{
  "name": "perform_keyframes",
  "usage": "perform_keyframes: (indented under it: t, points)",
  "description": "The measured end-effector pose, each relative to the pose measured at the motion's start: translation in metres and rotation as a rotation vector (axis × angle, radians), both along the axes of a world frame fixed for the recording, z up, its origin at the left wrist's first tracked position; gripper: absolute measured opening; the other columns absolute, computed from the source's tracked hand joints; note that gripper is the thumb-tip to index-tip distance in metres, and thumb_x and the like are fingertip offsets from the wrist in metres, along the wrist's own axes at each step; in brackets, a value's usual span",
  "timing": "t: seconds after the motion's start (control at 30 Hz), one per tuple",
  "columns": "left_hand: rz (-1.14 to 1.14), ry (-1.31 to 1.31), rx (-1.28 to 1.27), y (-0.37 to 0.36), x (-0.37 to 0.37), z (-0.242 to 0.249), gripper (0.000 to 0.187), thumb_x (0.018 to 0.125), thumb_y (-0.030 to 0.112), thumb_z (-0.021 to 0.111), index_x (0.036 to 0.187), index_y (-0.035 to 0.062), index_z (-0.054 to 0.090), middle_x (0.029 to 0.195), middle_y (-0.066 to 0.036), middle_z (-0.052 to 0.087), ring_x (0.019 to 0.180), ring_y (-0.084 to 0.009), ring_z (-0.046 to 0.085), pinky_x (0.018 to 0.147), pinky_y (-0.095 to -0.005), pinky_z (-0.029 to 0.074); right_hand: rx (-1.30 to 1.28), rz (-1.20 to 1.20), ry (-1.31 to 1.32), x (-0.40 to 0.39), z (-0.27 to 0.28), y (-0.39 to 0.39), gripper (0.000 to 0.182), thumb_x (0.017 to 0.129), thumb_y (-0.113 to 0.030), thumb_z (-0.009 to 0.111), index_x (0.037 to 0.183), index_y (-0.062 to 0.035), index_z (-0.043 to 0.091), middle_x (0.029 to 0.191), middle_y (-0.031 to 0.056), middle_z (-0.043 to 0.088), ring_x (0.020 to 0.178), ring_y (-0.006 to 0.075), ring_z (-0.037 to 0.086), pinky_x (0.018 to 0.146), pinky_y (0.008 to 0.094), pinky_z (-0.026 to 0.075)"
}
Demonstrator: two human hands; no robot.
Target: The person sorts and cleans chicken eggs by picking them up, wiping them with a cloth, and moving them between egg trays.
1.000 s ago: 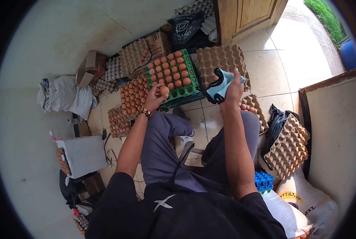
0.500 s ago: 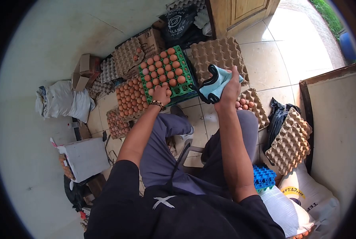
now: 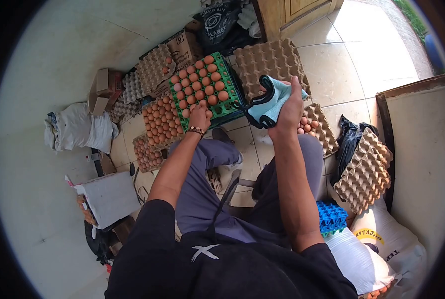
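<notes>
My left hand (image 3: 199,118), with a beaded bracelet at the wrist, is at the near edge of the green plastic egg tray (image 3: 234,79). Its fingers are closed round a brown egg (image 3: 208,114), partly hidden by them. Rows of brown eggs fill most of this tray, with some bare cups along its near right side. My right hand (image 3: 288,113) is raised, palm inward, gripping a light blue cloth (image 3: 277,97) with black edging. Behind the cloth lies a brown cardboard egg tray (image 3: 270,60) without eggs.
Cardboard trays full of eggs (image 3: 162,119) stand left of the green tray. Another cardboard tray (image 3: 324,127) with several eggs sits by my right knee. Stacked cardboard trays (image 3: 364,172), blue trays (image 3: 332,218) and white sacks (image 3: 394,239) are at the right. A wooden door (image 3: 302,12) stands ahead.
The whole view has shifted slightly. My left hand stays closed at the tray's near edge, and my right hand keeps its hold on the cloth.
</notes>
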State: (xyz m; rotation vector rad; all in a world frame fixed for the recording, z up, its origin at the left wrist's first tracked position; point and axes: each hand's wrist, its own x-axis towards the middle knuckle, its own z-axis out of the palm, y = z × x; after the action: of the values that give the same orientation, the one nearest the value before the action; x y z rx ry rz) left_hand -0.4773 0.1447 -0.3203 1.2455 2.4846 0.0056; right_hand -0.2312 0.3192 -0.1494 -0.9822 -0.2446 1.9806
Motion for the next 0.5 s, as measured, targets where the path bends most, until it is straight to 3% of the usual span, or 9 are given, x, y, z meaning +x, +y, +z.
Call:
perform_keyframes:
  t: [0.1, 0.3, 0.37, 0.4, 0.5]
  points:
    - [-0.072, 0.041, -0.015, -0.002, -0.001, 0.001, 0.033, 0.081, 0.008, 0.071, 0.113, 0.0011, 0.063, 0.115, -0.019, 0.055, 0.104, -0.0360, 0.058, 0.092, -0.0446, 0.054, 0.011, 0.018, 0.004, 0.000, -0.001, 0.001, 0.037, 0.099, -0.039, 0.049, 0.090, -0.0044, 0.056, 0.079, 0.0078, 0.064, 0.069, 0.0164, 0.064, 0.066, 0.0302, 0.053]
    - [-0.133, 0.114, -0.039, -0.003, -0.002, 0.014, 0.033, 0.082, 0.013, 0.072, 0.113, 0.0025, 0.065, 0.110, -0.016, 0.057, 0.103, -0.0320, 0.059, 0.090, -0.0427, 0.054, 0.098, 0.139, -0.017, -0.001, 0.003, 0.001, 0.040, 0.095, -0.042, 0.055, 0.083, -0.0041, 0.058, 0.074, 0.0081, 0.063, 0.066, 0.0151, 0.062, 0.062, 0.0292, 0.050]
    - [-0.027, -0.062, 0.053, -0.003, 0.000, 0.037, 0.034, 0.083, 0.018, 0.073, 0.113, 0.0025, 0.066, 0.109, -0.014, 0.059, 0.100, -0.0283, 0.061, 0.086, -0.0404, 0.054, 0.126, 0.244, -0.063, 0.000, 0.004, 0.000, 0.041, 0.093, -0.044, 0.058, 0.078, -0.0049, 0.059, 0.072, 0.0079, 0.063, 0.064, 0.0144, 0.060, 0.061, 0.0288, 0.049]
    - [0.025, -0.148, 0.102, -0.004, 0.001, 0.050, 0.035, 0.084, 0.020, 0.074, 0.113, 0.0024, 0.066, 0.109, -0.013, 0.061, 0.098, -0.0264, 0.062, 0.084, -0.0393, 0.054, 0.207, 0.264, -0.087, -0.003, -0.001, -0.002, 0.037, 0.088, -0.036, 0.065, 0.070, -0.0035, 0.062, 0.069, 0.0064, 0.063, 0.059, 0.0137, 0.057, 0.057, 0.0292, 0.046]
    - [0.127, -0.521, 0.462, -0.010, 0.008, 0.085, 0.042, 0.083, 0.026, 0.077, 0.117, 0.0030, 0.065, 0.111, -0.010, 0.064, 0.090, -0.0182, 0.065, 0.079, -0.0336, 0.055, 0.583, 0.570, -0.460, -0.012, -0.008, -0.015, 0.023, 0.083, -0.020, 0.068, 0.076, 0.0007, 0.065, 0.073, 0.0084, 0.066, 0.063, 0.0140, 0.061, 0.060, 0.0282, 0.048]
